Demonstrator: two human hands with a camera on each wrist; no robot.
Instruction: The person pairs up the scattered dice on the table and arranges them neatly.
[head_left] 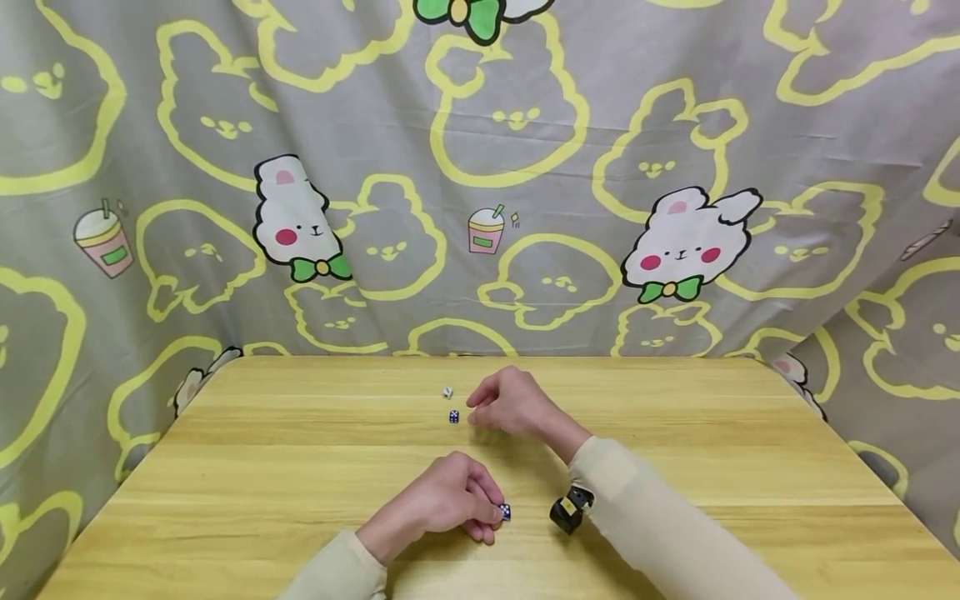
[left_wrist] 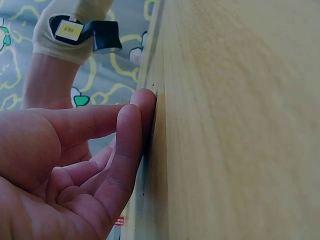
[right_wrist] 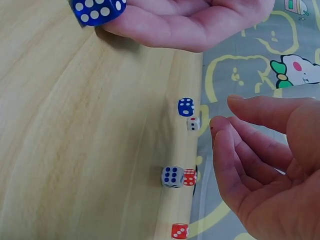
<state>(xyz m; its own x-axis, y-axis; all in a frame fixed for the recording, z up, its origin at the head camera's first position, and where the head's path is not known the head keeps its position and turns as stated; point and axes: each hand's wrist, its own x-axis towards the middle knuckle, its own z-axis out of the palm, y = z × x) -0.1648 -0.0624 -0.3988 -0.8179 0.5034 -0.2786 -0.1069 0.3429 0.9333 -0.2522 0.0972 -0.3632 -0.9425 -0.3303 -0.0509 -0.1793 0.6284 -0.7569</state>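
Observation:
My left hand (head_left: pixel 447 497) rests low over the table with its fingertips bent around a blue die (head_left: pixel 505 512) with white dots. In the right wrist view that same blue die (right_wrist: pixel 97 11) shows large at the left fingertips; the left wrist view hides it behind the fingers. Farther back, my right hand (head_left: pixel 516 402) hovers with loosely bent fingers, thumb and index apart, nothing visible between them. Just left of its fingertips sits a second blue die (head_left: pixel 453 417), with a small white die (head_left: pixel 447 392) behind it.
In the right wrist view, a white die with blue dots (right_wrist: pixel 172 177) stands beside a red die (right_wrist: pixel 190 176). Another red die (right_wrist: pixel 180 231) lies lower. The wooden table (head_left: pixel 300 467) ends at a patterned grey curtain (head_left: pixel 390 125).

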